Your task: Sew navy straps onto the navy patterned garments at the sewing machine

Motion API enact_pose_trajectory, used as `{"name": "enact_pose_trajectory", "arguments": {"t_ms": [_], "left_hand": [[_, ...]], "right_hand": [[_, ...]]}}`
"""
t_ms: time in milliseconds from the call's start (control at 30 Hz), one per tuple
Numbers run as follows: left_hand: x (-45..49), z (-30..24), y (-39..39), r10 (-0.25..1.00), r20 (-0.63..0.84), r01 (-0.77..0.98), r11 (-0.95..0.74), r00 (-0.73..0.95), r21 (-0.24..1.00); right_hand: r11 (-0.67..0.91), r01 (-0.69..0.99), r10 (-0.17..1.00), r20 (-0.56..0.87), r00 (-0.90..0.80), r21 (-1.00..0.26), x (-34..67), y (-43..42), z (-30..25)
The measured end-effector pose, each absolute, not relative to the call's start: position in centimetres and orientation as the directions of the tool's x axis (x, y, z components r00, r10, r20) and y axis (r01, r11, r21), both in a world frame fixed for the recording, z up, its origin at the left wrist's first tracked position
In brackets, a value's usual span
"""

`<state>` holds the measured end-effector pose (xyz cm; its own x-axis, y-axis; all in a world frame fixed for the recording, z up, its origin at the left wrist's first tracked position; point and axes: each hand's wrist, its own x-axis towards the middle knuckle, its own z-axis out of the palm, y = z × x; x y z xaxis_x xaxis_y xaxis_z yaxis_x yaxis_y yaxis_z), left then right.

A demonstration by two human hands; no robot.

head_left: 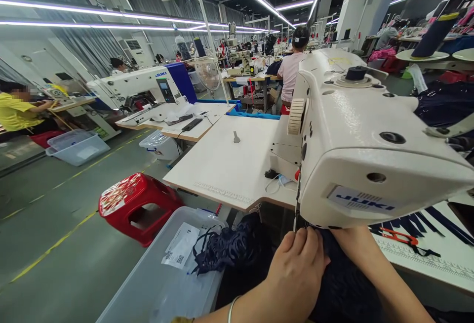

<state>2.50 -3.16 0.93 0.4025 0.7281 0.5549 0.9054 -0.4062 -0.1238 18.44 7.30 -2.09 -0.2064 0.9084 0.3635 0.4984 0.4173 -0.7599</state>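
Below sewing machine (366,125), left hand (299,266) knuckles-up.

Red stool (163,198), white fan (207,74), blue-ended sewing machine (146,80), yellow-lined floor (62,209)

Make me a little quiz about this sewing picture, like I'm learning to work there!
1. True or false: the left hand touches dark cloth.
2. Fill in: the label on the nearest sewing machine reads ____.
3. What colour is the stool on the floor? A) blue B) red C) green

Key: 1. True. 2. JUKI. 3. B.
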Motion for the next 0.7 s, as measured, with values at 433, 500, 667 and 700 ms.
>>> {"name": "enact_pose_trajectory", "arguments": {"t_ms": [433, 500, 667, 700], "left_hand": [[2.6, 1.2, -2.9, 0.68, 0.623, 0.905, -0.408, 0.386, -0.115], [2.5, 1.1, -2.9, 0.68, 0.615, 0.903, -0.407, 0.398, -0.134], [2.5, 0.5, -2.9, 0.669, 0.613, 0.9, -0.393, 0.42, -0.187], [2.5, 0.3, -2.9, 0.666, 0.624, 0.905, -0.382, 0.41, -0.187]], "right_hand": [[0.429, 0.524, 0.902, 0.375, -0.212, -0.736, 18.5, 7.1, -1.5], [0.429, 0.531, 0.902, 0.382, -0.204, -0.73, 18.5, 7.0, -1.4], [0.432, 0.559, 0.901, 0.366, -0.234, -0.707, 18.3, 6.9, -1.2], [0.435, 0.563, 0.899, 0.368, -0.236, -0.702, 18.2, 6.9, -1.3]]}}
